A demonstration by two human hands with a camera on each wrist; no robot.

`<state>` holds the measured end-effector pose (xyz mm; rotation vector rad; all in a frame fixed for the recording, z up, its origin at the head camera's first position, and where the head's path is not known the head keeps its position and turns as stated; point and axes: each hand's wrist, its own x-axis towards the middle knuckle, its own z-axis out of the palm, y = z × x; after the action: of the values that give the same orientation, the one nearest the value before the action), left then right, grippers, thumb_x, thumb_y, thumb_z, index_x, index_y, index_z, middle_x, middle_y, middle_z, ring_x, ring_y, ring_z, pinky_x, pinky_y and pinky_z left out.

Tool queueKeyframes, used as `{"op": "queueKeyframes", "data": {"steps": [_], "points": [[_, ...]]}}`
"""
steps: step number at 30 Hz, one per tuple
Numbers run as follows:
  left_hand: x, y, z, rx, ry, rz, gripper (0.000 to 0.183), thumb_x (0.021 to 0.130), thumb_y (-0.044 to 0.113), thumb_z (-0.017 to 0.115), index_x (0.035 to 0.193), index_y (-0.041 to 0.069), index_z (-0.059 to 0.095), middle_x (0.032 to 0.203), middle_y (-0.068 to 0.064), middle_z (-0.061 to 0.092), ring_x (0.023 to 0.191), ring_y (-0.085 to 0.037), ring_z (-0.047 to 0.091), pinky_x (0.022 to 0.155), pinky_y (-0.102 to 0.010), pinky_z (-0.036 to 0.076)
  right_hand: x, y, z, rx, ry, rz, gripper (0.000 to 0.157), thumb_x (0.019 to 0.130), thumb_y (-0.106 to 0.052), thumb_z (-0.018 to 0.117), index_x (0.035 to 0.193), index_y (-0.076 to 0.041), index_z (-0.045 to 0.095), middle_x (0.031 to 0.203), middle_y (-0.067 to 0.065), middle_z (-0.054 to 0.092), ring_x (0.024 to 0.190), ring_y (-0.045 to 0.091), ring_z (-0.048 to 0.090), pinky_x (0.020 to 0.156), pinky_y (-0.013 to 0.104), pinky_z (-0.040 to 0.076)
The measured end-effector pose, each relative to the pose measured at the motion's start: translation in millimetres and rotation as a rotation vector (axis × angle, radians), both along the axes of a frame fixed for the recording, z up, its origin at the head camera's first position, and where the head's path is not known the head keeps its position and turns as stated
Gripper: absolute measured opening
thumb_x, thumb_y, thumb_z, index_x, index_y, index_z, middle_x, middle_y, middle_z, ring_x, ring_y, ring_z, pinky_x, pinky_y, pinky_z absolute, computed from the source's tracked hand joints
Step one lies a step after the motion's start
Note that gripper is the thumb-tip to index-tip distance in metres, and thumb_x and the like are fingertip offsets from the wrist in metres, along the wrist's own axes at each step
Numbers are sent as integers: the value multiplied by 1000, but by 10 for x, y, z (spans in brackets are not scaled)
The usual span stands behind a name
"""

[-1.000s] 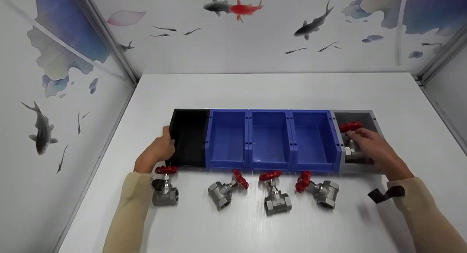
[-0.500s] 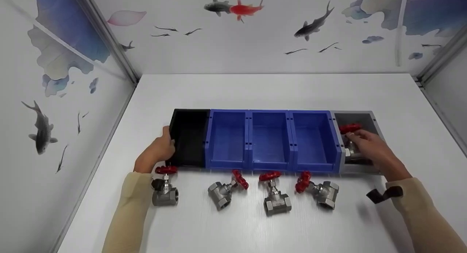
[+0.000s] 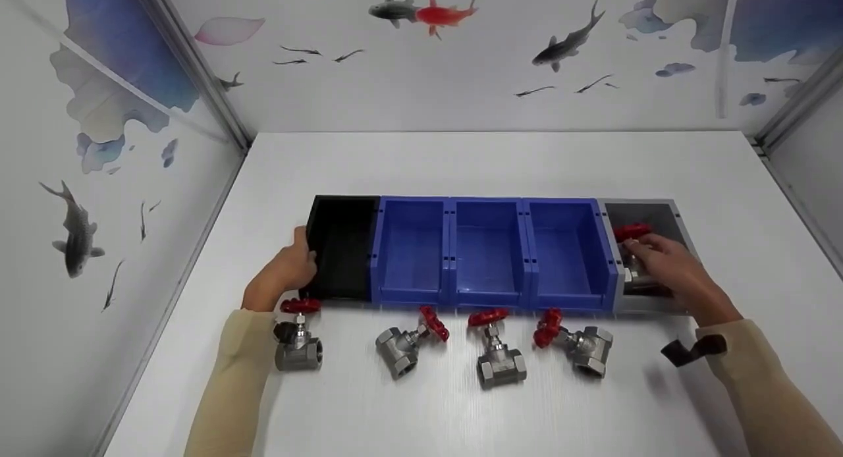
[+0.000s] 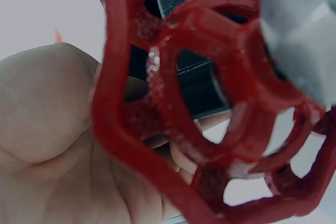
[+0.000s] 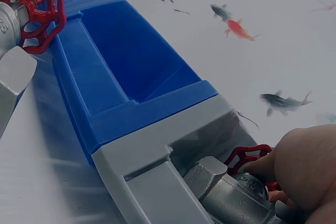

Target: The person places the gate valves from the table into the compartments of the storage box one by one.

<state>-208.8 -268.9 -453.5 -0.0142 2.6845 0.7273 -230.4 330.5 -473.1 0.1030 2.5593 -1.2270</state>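
My left hand (image 3: 288, 267) holds the outer left wall of the black bin (image 3: 342, 289), at the left end of a row. In the left wrist view, a red handwheel (image 4: 121, 93) covers part of the palm and fingers. My right hand (image 3: 668, 265) reaches into the grey bin (image 3: 649, 305) at the right end and pinches a metal valve (image 3: 633, 272) just below its red handwheel. The right wrist view shows this valve body (image 5: 231, 198) lying low inside the grey bin, thumb and fingers near the wheel.
Three blue bins (image 3: 487, 299) stand between the black and grey ones. Several valves with red handwheels, such as one valve (image 3: 500, 365), lie on the white table (image 3: 421, 417) in front. Printed walls (image 3: 461, 81) enclose the table behind and at the sides.
My right hand has shifted very slightly down toward me inside the grey bin, along with the valve. The left hand, bins and other valves stay put.
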Motion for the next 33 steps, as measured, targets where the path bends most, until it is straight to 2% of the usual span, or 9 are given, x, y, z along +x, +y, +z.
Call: {"op": "queueKeyframes", "data": {"steps": [4,10,15,22,29,33], "points": [[-3,-5,1,3,-4,0,54,106,11,29,150,-6,3,93,-27,62,77,-31,57,76,-44,45,-14,-7,-12,-3,3,1,59,105,-48,39,132,4,47,91,-1,54,76,9,51,66,29,43],[5,-11,2,8,-2,1,54,106,11,29,150,-6,3,94,-28,62,78,-31,58,77,-45,45,-31,-22,-27,53,7,8,63,104,-51,38,134,3,48,98,5,55,83,15,50,69,30,42],[10,-13,-2,8,0,4,53,106,11,29,150,-6,4,94,-27,62,77,-30,57,76,-44,45,-38,-27,-48,57,-3,11,63,104,-52,37,135,2,47,103,7,54,88,18,49,72,30,41],[9,-10,-8,10,0,-20,55,105,9,29,150,-5,1,82,-20,60,71,-28,56,74,-44,44,-59,-29,-84,-59,-21,-8,51,105,-44,41,128,2,49,88,-3,54,77,8,51,68,27,44],[-3,4,-7,6,6,-11,54,105,9,30,150,-7,3,84,-22,60,71,-28,56,71,-42,45,-70,-18,-108,31,-15,12,62,104,-52,36,130,1,51,106,9,54,96,23,49,78,32,40],[-4,1,-6,6,-1,-4,54,105,10,30,150,-5,3,86,-23,61,74,-29,57,74,-44,45,-72,-23,-107,23,-22,10,60,104,-52,36,128,1,51,103,7,53,93,21,49,76,31,41]]}}
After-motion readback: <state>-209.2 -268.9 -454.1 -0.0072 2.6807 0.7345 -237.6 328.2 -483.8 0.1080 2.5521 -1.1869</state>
